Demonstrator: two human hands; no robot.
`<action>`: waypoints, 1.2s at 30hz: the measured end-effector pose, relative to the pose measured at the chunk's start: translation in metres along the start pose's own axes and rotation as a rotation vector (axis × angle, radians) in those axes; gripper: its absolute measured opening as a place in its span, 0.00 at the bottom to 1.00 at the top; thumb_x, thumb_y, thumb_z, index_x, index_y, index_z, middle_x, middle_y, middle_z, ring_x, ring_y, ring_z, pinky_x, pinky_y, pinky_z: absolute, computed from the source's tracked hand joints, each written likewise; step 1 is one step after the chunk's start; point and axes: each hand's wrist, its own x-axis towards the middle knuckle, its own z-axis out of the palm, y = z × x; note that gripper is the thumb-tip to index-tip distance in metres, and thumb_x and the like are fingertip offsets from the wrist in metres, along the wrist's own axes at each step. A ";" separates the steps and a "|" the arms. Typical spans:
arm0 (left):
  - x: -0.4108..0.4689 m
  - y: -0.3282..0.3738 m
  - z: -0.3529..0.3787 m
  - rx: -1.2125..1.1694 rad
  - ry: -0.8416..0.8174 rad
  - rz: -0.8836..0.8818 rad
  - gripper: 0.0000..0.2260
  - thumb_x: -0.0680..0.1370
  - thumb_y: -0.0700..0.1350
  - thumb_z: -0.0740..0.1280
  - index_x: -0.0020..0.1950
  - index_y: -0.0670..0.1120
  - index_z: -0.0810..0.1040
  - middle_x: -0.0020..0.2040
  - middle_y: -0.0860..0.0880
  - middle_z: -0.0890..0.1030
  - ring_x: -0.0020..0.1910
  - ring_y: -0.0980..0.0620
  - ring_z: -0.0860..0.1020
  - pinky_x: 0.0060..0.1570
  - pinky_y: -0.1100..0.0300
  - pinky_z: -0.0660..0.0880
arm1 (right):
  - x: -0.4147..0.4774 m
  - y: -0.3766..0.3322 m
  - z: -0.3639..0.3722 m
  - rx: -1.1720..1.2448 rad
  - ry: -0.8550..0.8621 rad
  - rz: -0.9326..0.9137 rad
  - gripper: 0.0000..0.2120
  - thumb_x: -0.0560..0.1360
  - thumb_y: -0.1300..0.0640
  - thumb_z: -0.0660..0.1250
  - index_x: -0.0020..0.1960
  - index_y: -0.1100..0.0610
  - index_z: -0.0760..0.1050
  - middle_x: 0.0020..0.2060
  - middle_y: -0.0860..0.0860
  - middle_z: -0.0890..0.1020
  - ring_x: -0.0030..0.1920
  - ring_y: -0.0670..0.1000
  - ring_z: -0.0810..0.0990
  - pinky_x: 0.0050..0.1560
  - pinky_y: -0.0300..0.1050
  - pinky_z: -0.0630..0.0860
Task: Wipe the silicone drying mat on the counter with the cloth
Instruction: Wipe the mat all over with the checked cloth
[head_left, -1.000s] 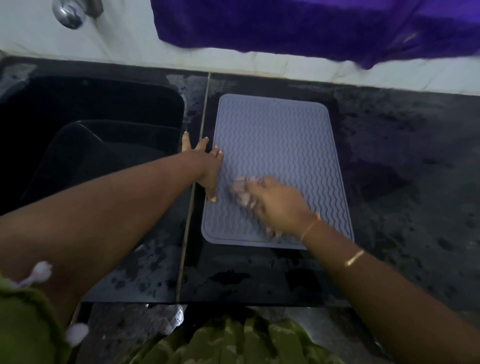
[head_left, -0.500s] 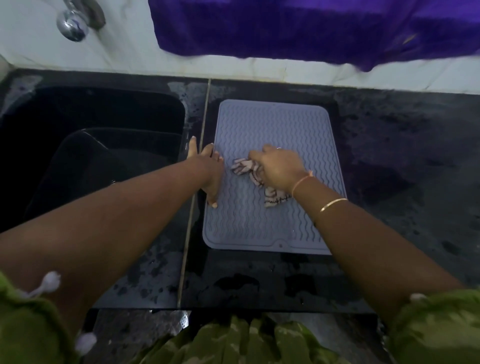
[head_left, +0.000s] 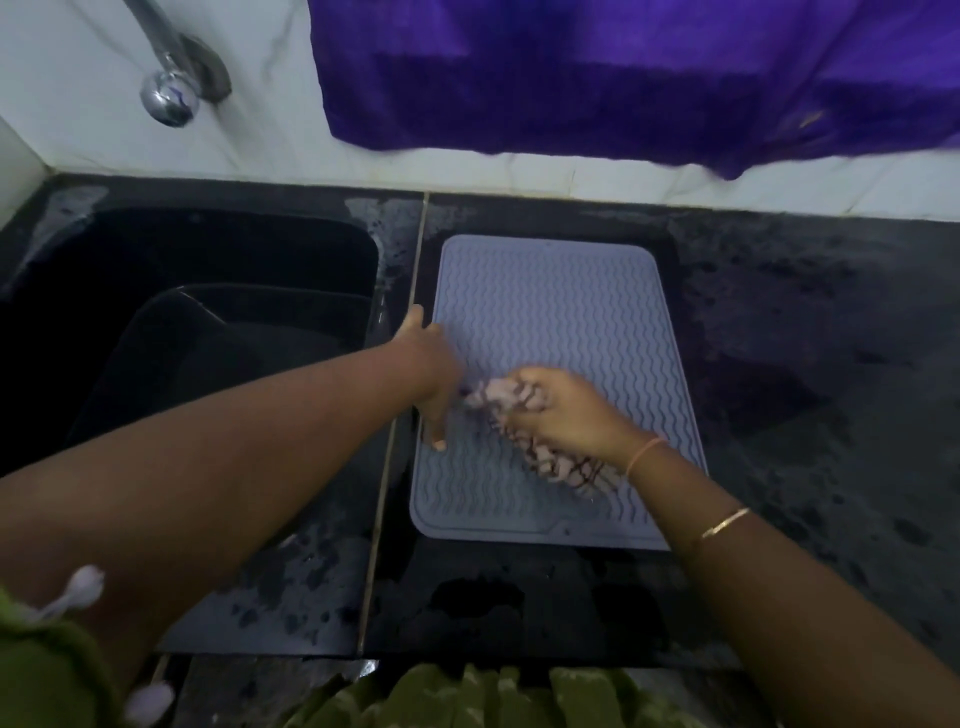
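Half a second ago the right hand (head_left: 563, 415) was pressing the cloth (head_left: 550, 441) near the middle of the mat (head_left: 550, 312); now hand and cloth sit lower and further toward the near right part, and a second ago they were closer to the near left corner — so the wiping runs back and forth over the near half. By my reading the task is well under way, though the far half of the mat shows no sign either way of having been wiped. The mat itself, grey with wavy ridges, lies flat on the dark wet surface (head_left: 779, 364), just right of the sink (head_left: 182, 312) and in the same spot as before. The right hand's grip is closed round the bunched cloth: fingers curl over the pale, dark-striped fabric, one end poking out toward the left hand, the other trailing under the wrist onto the mat. The cloth touches the mat beneath the hand. The left hand (head_left: 428, 364) holds no object — it rests at the mat's left edge with fingers spread and pointing down, one fingertip on the ridged face, apparently pinning the mat so it does not slide. It has stayed at that edge through all three moments. The picture is somewhat blurred around both hands, so how hard the cloth is pressed cannot be told.
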 end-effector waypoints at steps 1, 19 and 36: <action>0.003 0.000 -0.008 0.021 0.023 -0.002 0.46 0.65 0.71 0.68 0.76 0.50 0.60 0.73 0.47 0.65 0.73 0.44 0.60 0.72 0.39 0.46 | 0.007 -0.002 -0.011 0.103 0.107 0.048 0.05 0.73 0.59 0.69 0.50 0.55 0.77 0.44 0.52 0.83 0.45 0.51 0.81 0.48 0.45 0.78; 0.056 -0.020 -0.009 -0.218 0.069 0.092 0.63 0.62 0.65 0.75 0.78 0.41 0.37 0.79 0.43 0.40 0.78 0.44 0.44 0.75 0.48 0.44 | 0.181 0.006 -0.090 -0.100 0.720 0.334 0.29 0.76 0.46 0.63 0.73 0.55 0.59 0.70 0.59 0.67 0.69 0.61 0.67 0.68 0.56 0.66; 0.056 -0.009 -0.029 -0.028 0.015 0.156 0.55 0.66 0.61 0.75 0.78 0.42 0.44 0.78 0.39 0.43 0.77 0.41 0.43 0.76 0.47 0.47 | 0.096 0.011 0.012 -0.812 0.380 0.160 0.22 0.75 0.51 0.61 0.67 0.57 0.69 0.66 0.61 0.70 0.63 0.66 0.70 0.58 0.60 0.68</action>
